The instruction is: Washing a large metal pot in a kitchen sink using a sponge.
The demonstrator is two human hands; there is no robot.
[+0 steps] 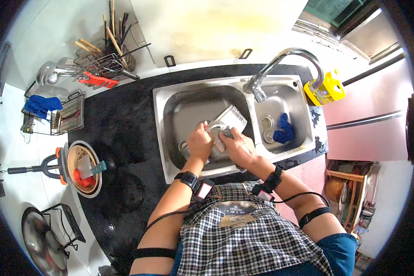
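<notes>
Over the large basin of the steel sink (160,114), my left hand (200,142) grips a shiny silvery vessel (235,118) by its near side. The vessel lies tilted, and its far wall looks textured; whether it is metal or clear is hard to tell. My right hand (240,147) presses a dark grey scouring pad (227,132), seemingly steel wool, against the vessel. My fingers hide part of both. A chrome tap (279,62) stands between the two basins. In the small basin, a blue cloth (284,129) lies beside the drain (268,128).
Right of the sink stands a yellow jug (325,90). On the black counter's (124,120) left side sits a bowl (84,145) holding a green-handled scraper (98,168). Wire racks (100,58) with chopsticks and ladles hang on the wall, as does a pan lid (38,238).
</notes>
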